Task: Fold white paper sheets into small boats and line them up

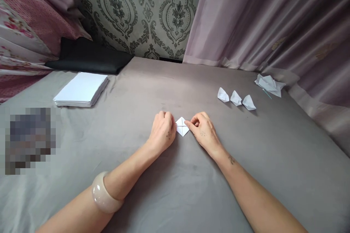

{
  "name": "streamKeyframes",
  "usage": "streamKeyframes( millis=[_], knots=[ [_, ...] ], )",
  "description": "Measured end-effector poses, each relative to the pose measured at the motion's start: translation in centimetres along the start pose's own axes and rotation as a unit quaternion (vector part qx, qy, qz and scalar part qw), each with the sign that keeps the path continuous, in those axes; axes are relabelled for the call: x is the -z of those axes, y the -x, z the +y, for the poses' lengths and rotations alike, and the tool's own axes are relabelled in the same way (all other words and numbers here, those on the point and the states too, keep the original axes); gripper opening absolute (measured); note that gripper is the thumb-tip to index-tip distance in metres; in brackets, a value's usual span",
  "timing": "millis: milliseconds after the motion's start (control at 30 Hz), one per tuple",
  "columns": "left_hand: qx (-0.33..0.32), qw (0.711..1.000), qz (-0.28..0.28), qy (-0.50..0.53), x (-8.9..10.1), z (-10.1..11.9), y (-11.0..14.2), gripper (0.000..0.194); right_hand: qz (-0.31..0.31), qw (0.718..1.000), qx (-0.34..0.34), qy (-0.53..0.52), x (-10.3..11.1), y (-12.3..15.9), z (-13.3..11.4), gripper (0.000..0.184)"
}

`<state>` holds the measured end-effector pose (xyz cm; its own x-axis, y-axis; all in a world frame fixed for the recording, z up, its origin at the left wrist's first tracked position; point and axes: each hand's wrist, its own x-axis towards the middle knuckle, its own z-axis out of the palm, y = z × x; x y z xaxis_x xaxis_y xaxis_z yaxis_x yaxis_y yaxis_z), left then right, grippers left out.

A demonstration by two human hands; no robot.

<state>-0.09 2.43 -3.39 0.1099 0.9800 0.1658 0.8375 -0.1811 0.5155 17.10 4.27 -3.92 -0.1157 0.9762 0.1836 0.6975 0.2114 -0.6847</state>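
Observation:
A small white folded paper [182, 131] lies between my two hands, a square turned on its corner with crease lines crossing at its middle. My left hand [163, 131] is closed at its left corner, the fingertips mostly hidden behind the hand. On the opposite side my right hand [205, 131] pinches the right corner, thumb on top of the paper. Off to the right stand three small folded paper pieces [235, 98] in a row, each with raised, pointed sides.
A stack of white paper [82, 88] sits at the left, in front of a black cloth or folder [90, 56]. At the far right are more crumpled-looking white papers [269, 84] and a thin teal stick [267, 93]. A blurred patch [30, 140] covers something on the grey sheet [175, 189].

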Motion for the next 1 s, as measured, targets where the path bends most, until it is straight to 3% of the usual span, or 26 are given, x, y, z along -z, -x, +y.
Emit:
streamKeyframes(
  millis=[100,233,367,500,800,933,1000],
  knots=[
    [-0.132,0.988,-0.038,-0.073,0.3,0.5,0.1,0.027,0.002,0.997,0.075,0.029,-0.1,0.2,-0.6,0.007],
    [-0.221,0.958,-0.111,-0.148,0.9,0.9,0.5,0.024,-0.052,0.977,0.181,0.102,0.1,1.3,-1.4,0.028],
    [-0.229,0.942,-0.142,-0.202,1.4,0.8,1.5,0.024,-0.108,0.951,0.211,0.199,0.9,3.0,-1.6,0.049],
    [-0.22,0.94,-0.125,-0.23,1.8,0.5,2.4,0.031,-0.133,0.937,0.205,0.251,1.3,3.9,-1.8,0.055],
    [-0.188,0.963,-0.083,-0.174,2.2,-0.5,2.5,0.032,-0.1,0.93,0.149,0.32,1.1,4.2,-2.5,0.046],
    [-0.167,0.977,-0.069,-0.111,2.4,-1.0,1.3,0.019,-0.055,0.949,0.144,0.274,1.0,3.8,-1.8,0.036],
    [-0.19,0.976,-0.067,-0.084,2.2,-1.6,0.7,0.019,-0.032,0.961,0.146,0.235,1.0,3.5,-1.3,0.033]
  ],
)
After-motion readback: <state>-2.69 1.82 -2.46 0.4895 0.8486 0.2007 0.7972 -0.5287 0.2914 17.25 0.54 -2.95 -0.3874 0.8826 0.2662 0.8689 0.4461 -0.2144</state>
